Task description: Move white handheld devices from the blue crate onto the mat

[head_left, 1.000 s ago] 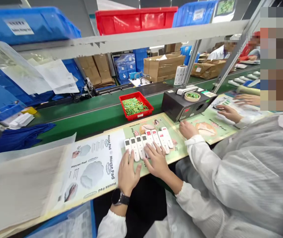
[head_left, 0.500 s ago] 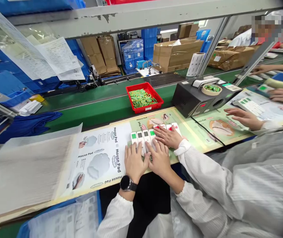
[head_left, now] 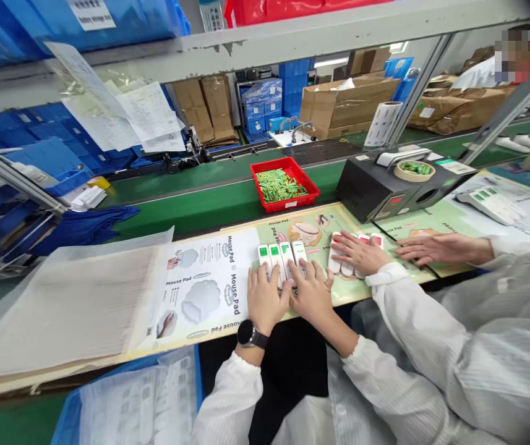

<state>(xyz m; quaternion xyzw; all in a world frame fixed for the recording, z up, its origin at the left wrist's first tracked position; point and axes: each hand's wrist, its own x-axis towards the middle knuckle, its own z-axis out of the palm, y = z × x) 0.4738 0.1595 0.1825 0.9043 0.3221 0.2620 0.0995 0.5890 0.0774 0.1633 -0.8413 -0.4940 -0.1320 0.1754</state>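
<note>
Screens (head_left: 274, 251) on the four white devices (head_left: 287, 264) under the hands all show some green, whereas half a second ago the second and third were dark; the fourth looks washed out. The red-marked devices (head_left: 334, 264), lately just beside them, now sit apart to the right beneath a co-worker's hand (head_left: 362, 253). By my judgement, that makes the two groups easy to handle separately.

The left hand (head_left: 268, 300) has its grip spread, fingertips over the leftmost devices; the right hand (head_left: 313, 296) lies beside it, fingers parted over the others. Neither appears to pinch anything; how hard they press I cannot tell.

The four devices lie side by side on the surface (head_left: 157, 348), over printed sheets, short of its front edge. Leftward, a broad printed stretch gives room to slide, up to the pale foam sheet (head_left: 79, 296). Behind stands the red tray (head_left: 308, 198); the black box (head_left: 371, 191) and the co-worker's sleeve (head_left: 413, 309) limit the right.
</note>
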